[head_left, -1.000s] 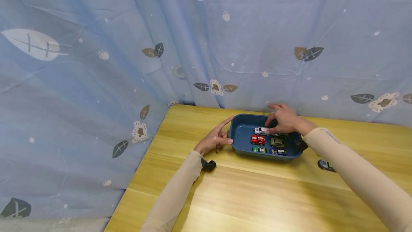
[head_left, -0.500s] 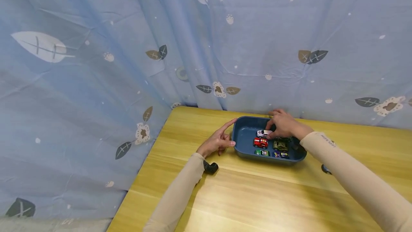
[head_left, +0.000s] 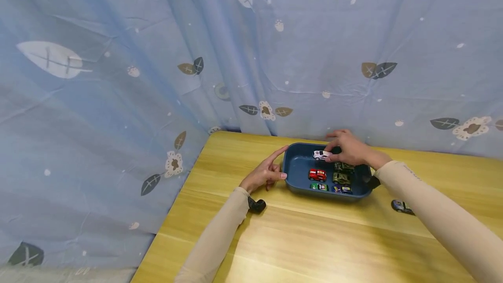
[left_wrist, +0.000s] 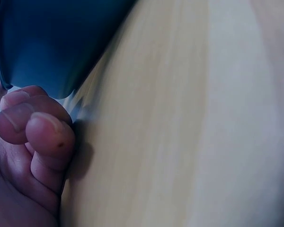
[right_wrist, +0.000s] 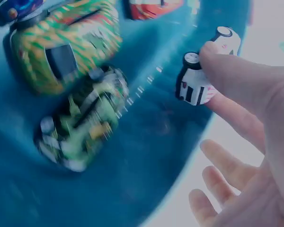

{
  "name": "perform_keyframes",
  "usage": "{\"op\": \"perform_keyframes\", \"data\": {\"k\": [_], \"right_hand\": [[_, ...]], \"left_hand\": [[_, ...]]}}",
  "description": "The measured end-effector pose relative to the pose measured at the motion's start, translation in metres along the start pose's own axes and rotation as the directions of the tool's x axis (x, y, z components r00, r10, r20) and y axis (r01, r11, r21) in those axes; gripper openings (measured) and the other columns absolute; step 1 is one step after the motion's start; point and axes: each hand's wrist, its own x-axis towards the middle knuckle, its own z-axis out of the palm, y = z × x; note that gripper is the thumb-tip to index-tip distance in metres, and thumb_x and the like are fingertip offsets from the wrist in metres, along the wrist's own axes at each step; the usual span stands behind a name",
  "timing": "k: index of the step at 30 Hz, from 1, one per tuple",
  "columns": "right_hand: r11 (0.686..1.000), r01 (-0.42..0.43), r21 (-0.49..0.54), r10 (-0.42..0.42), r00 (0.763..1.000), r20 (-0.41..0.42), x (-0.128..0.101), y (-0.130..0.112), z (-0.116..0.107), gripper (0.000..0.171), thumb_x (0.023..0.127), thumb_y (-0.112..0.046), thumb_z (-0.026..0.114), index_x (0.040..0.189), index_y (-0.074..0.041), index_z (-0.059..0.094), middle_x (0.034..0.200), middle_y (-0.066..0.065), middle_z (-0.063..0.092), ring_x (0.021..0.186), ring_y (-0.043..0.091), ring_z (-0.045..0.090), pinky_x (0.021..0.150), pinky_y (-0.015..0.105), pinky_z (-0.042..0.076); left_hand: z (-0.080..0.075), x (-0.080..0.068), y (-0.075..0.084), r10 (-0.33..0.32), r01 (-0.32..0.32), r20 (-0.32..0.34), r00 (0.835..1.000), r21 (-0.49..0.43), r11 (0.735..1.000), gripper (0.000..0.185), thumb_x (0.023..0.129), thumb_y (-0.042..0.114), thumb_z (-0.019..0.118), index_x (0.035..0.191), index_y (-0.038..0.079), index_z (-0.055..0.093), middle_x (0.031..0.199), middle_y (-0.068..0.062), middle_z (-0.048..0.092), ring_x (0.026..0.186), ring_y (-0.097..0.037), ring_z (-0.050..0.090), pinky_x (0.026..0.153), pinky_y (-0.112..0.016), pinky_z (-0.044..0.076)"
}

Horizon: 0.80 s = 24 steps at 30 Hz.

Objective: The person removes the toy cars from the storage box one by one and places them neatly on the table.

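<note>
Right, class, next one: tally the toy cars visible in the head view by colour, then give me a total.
White car: 1
Red car: 1
Green car: 1
Camouflage cars: 2
Purple car: 1
Dark car, partly hidden by the sleeve: 1
Total: 7

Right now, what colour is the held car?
Mainly white; the right wrist view shows the car best.

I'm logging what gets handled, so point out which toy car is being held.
The white toy car, pinched by the right hand. It alone is held; the red toy car and others in the blue tray are not.
</note>
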Motion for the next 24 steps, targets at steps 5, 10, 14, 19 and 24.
{"op": "perform_keyframes", "data": {"k": [5,10,14,19,24], "right_hand": [[0.999,0.039,-0.006,-0.039,0.998,-0.048,-0.024,-0.005,-0.025,0.02,0.095,-0.017,0.08,0.111,-0.006,0.082,0.132,0.025,0.069,0.125,0.05,0.058,0.107,0.068,0.039],[0.999,0.033,-0.037,-0.037,0.996,-0.087,-0.055,-0.002,-0.045,0.021,0.094,-0.012,0.08,0.114,-0.004,0.081,0.114,0.012,0.079,0.108,0.037,0.071,0.101,0.061,0.047],[0.995,-0.005,-0.097,-0.004,0.996,-0.092,-0.083,0.009,-0.059,0.02,0.093,-0.01,0.082,0.112,-0.004,0.082,0.108,0.008,0.081,0.1,0.032,0.074,0.092,0.055,0.054],[0.972,-0.131,-0.195,0.12,0.99,-0.068,-0.12,0.026,-0.073,0.021,0.093,-0.012,0.082,0.112,-0.004,0.082,0.107,0.009,0.08,0.102,0.034,0.067,0.087,0.055,0.052],[0.94,-0.161,-0.299,0.137,0.985,-0.101,-0.152,0.047,-0.079,0.016,0.087,-0.011,0.086,0.103,-0.006,0.083,0.102,0.01,0.081,0.096,0.035,0.068,0.083,0.056,0.052]], "left_hand": [[0.001,-0.001,0.0,0.005,-0.005,0.018,1.0,-0.013,1.0,0.091,0.097,0.013,0.071,0.168,0.044,0.025,0.064,-0.014,0.038,0.047,-0.025,0.034,0.043,-0.032,0.035],[-0.003,0.0,-0.001,0.003,-0.002,0.015,1.0,-0.038,0.999,0.091,0.097,0.009,0.071,0.168,0.044,0.026,0.063,-0.014,0.037,0.046,-0.025,0.033,0.043,-0.031,0.034],[-0.005,0.001,-0.001,0.001,-0.001,0.016,1.0,-0.035,0.999,0.091,0.098,0.008,0.07,0.168,0.044,0.025,0.064,-0.017,0.036,0.046,-0.025,0.033,0.043,-0.031,0.035],[-0.003,0.001,-0.002,-0.007,0.008,0.023,1.0,-0.033,0.999,0.09,0.098,0.01,0.071,0.167,0.046,0.027,0.063,-0.017,0.037,0.046,-0.026,0.034,0.043,-0.032,0.036],[-0.002,0.0,-0.001,0.002,-0.001,0.023,1.0,-0.038,0.999,0.09,0.098,0.009,0.07,0.167,0.046,0.026,0.061,-0.009,0.038,0.046,-0.023,0.032,0.043,-0.032,0.038]]}}
